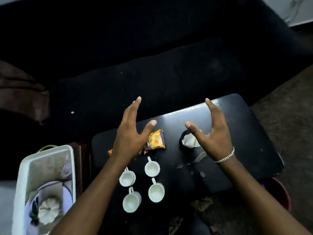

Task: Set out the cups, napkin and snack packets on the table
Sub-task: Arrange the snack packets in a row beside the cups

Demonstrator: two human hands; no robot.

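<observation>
Several white cups stand on the black table: one behind, one to its left, one in front and one nearest me. A yellow and purple snack packet lies behind the cups, partly under my left hand; an orange corner of another packet shows at that wrist. A white napkin sits in a dark holder under my right hand. Both hands hover above the table with fingers spread, holding nothing.
A white tray stands left of the table, with a patterned plate and a white pumpkin-shaped thing in it. A dark sofa runs behind the table. A red bucket rim shows at the table's right front.
</observation>
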